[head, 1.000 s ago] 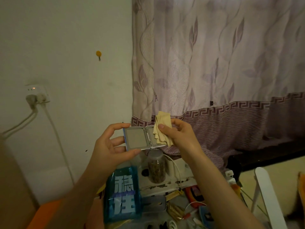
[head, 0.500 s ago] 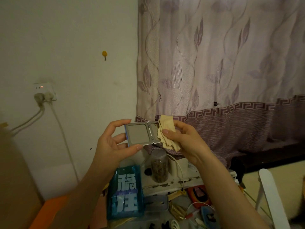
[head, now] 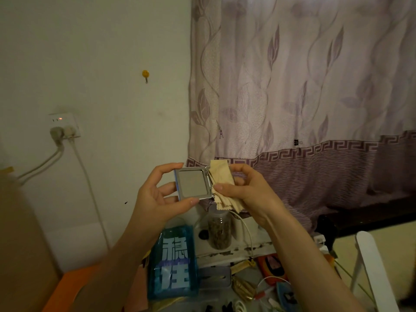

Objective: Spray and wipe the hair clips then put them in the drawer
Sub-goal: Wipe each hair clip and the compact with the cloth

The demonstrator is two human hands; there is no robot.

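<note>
Head view: left hand (head: 155,199) pinches small silver hinged compact mirror (head: 193,183) by its edges, raised above cluttered worktop (head: 227,253). Right hand (head: 249,190) presses folded tan wiping cloth (head: 222,183) onto the right leaf. Mirror likely light, rigid, fragile; grip the rim. Hair clips not identifiable.

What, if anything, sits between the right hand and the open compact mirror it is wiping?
The tan cloth: the right hand pinches it against the compact mirror's right leaf, while the left hand grips the left leaf directly.
</note>
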